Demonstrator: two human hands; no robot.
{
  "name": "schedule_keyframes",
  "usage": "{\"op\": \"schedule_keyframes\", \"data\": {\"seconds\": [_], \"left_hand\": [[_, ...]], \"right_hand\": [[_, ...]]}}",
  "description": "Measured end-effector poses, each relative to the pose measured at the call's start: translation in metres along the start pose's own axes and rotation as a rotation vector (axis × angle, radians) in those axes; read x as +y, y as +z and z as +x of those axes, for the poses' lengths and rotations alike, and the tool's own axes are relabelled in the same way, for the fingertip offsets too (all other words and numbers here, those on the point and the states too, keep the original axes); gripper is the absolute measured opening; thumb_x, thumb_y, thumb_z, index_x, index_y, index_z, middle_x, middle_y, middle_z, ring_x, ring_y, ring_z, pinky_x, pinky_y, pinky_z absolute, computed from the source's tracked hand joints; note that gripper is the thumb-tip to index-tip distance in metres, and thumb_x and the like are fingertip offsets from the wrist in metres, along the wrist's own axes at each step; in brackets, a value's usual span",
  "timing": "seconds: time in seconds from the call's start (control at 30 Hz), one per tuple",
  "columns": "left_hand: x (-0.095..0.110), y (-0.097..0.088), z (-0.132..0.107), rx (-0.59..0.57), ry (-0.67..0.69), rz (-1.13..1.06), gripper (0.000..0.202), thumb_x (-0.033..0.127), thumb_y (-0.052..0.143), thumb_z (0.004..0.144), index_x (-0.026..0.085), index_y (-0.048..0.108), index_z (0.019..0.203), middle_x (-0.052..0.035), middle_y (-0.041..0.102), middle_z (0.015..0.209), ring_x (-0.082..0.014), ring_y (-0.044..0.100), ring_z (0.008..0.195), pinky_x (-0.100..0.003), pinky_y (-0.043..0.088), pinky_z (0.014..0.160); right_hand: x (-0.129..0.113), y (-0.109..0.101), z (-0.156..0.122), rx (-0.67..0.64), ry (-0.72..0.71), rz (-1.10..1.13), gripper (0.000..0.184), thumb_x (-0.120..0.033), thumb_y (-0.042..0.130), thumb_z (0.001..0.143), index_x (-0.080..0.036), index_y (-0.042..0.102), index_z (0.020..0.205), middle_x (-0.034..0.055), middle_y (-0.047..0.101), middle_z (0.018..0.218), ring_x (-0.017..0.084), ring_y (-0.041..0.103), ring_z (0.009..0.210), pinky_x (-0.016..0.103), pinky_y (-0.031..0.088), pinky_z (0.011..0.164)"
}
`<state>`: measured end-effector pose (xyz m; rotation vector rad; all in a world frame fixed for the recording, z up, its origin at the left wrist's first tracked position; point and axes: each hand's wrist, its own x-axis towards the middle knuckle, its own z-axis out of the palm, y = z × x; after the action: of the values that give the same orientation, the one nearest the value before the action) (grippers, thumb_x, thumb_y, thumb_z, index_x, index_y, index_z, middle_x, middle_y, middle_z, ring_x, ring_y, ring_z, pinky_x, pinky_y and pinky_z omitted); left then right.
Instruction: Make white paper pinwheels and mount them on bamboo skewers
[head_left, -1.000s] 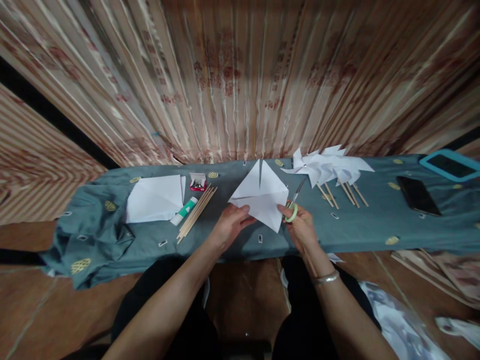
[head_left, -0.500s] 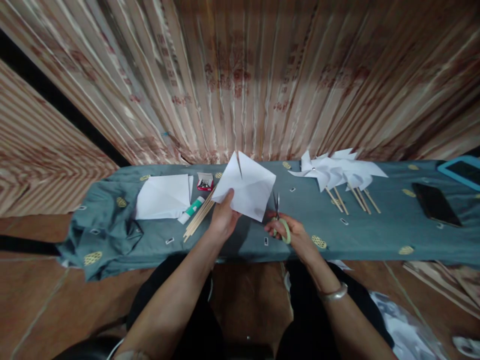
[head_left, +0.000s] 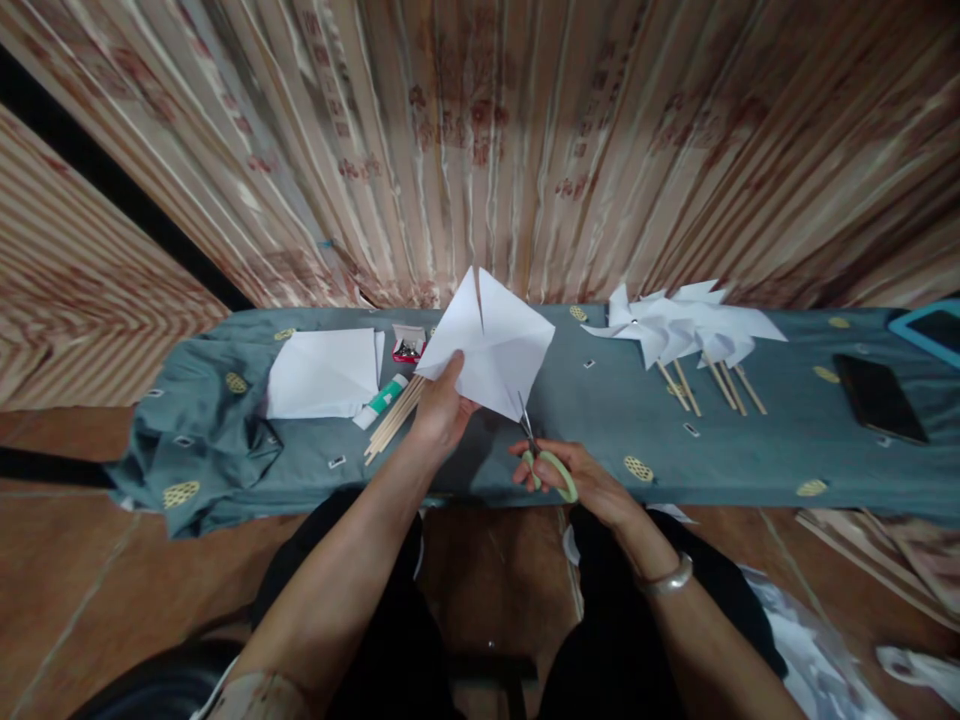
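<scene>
My left hand (head_left: pixel 444 408) pinches a white square sheet of paper (head_left: pixel 499 345) at its lower left edge, thumb on top. One slit runs inward from the sheet's far corner. In my right hand (head_left: pixel 566 470) are scissors (head_left: pixel 531 432) with pale green handles, fingers through the loops. Their blades are parted at the sheet's near corner. Beneath and left of my left hand lie several wooden sticks (head_left: pixel 394 418), beside a green and white glue stick (head_left: pixel 380 402) and a small red box (head_left: pixel 409 343) of metal pins.
A stack of white paper (head_left: pixel 324 373) lies on the left of the cloth-covered table (head_left: pixel 480 478). Several paper pinwheels (head_left: pixel 686 325) on sticks lie to the right, then a black phone (head_left: pixel 879 398) and a blue-framed device (head_left: pixel 930 332). A pleated curtain (head_left: pixel 450 150) hangs behind.
My right hand has brought the scissors left, from beside the sheet to its near corner. The view has shifted slightly; my left hand keeps its hold on the paper.
</scene>
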<state>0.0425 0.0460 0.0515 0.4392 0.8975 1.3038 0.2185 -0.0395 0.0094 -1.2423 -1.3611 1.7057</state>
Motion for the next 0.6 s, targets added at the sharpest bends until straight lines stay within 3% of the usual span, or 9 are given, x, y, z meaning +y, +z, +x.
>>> {"op": "schedule_keyframes", "data": {"seconds": [0.4, 0.6], "left_hand": [[0.0003, 0.0008, -0.0025, -0.018, -0.014, -0.020, 0.024, 0.023, 0.061, 0.086, 0.019, 0.063, 0.110, -0.0040, 0.074, 0.102, -0.0174, 0.070, 0.089, -0.030, 0.055, 0.082], [-0.0013, 0.0013, -0.0048, -0.005, -0.027, 0.013, 0.025, 0.020, 0.056, 0.089, 0.020, 0.062, 0.113, -0.0035, 0.074, 0.101, -0.0168, 0.069, 0.089, -0.027, 0.056, 0.078]], "right_hand": [[-0.0018, 0.0022, 0.0019, 0.013, 0.022, -0.034, 0.059, -0.065, 0.068, 0.070, -0.016, 0.069, 0.104, 0.0057, 0.071, 0.080, 0.014, 0.060, 0.065, 0.025, 0.045, 0.059], [-0.0032, 0.0041, 0.0033, 0.025, 0.020, -0.024, 0.056, -0.064, 0.071, 0.068, -0.017, 0.070, 0.100, 0.0047, 0.071, 0.078, 0.014, 0.060, 0.064, 0.025, 0.045, 0.057]]}}
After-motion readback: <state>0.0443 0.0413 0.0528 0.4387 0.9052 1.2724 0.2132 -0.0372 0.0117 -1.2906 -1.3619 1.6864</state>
